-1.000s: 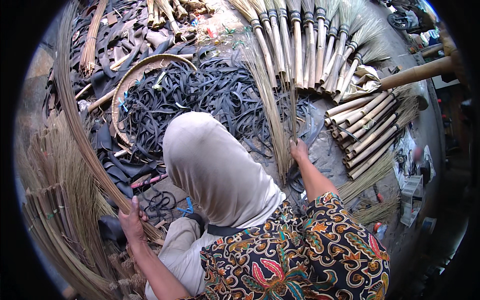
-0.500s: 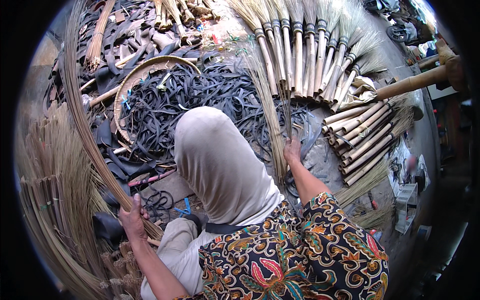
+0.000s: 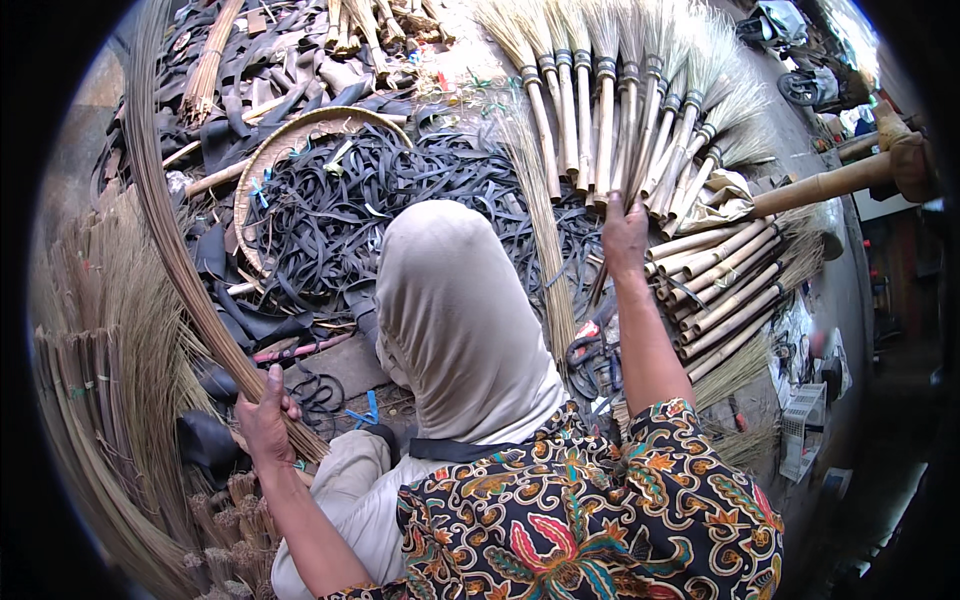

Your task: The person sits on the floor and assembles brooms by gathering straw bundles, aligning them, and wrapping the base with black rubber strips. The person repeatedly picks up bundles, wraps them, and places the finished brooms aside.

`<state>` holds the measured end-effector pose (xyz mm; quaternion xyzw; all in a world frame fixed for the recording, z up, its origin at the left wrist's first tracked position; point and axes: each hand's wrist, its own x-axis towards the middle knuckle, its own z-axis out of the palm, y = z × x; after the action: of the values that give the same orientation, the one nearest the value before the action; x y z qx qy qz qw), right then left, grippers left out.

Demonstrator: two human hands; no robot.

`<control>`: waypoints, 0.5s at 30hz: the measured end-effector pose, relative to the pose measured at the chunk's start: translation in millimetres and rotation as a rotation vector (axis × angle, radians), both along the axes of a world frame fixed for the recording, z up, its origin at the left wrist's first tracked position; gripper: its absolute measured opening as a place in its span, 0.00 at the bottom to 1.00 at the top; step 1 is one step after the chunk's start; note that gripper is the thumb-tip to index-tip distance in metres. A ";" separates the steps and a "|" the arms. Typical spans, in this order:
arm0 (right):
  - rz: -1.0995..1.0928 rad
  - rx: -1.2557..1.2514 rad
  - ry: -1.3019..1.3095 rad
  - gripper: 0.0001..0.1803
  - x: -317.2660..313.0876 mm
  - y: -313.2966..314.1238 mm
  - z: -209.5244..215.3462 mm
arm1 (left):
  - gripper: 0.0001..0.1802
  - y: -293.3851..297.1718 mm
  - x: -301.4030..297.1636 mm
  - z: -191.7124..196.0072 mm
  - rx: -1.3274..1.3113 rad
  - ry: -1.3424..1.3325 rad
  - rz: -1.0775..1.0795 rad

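My left hand (image 3: 268,420), thumb up, is closed around the lower part of a long bundle of thin brown broom sticks (image 3: 185,265). The bundle curves up to the far left. My right hand (image 3: 626,240) is raised and closed on a few thin dark sticks (image 3: 598,285). Their lower ends show beneath the hand, while their upper parts blend with the finished brooms (image 3: 605,125) behind. Left of that hand, a pale bundle of thin sticks (image 3: 545,240) lies apart on the floor.
A round woven tray (image 3: 245,190) holds a heap of black rubber strips (image 3: 330,210). Bamboo handles (image 3: 715,265) are stacked at right, by a thick bamboo pole (image 3: 820,187). Upright stick bundles (image 3: 100,370) stand at left. A pale head covering (image 3: 460,330) hides the middle.
My right hand has moved up and to the right with the thin sticks, toward the brooms. My left hand keeps its hold on the long bundle, nearly still.
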<state>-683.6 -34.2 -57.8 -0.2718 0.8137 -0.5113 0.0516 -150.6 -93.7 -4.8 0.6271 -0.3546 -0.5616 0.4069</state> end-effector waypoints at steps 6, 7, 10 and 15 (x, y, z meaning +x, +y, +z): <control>0.659 -0.585 -0.468 0.21 90.6 -43.5 192.3 | 0.15 -6.9 -26.6 27.0 -0.109 0.229 -0.081; 0.776 -0.588 -0.524 0.24 116.7 -47.2 207.1 | 0.15 -7.1 -31.2 32.6 -0.136 0.282 -0.081; 1.085 -0.396 -0.804 0.35 201.7 -63.2 203.3 | 0.16 -11.3 -37.8 48.6 -0.200 0.393 -0.126; 1.435 0.022 -0.296 0.26 349.2 -77.4 123.5 | 0.22 -12.2 -16.1 69.8 -0.358 0.407 -0.066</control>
<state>-334.4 -111.6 65.7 -0.6653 0.4252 -0.3749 0.4858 -166.6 -105.9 65.0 0.4074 -0.3795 -0.6176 0.5555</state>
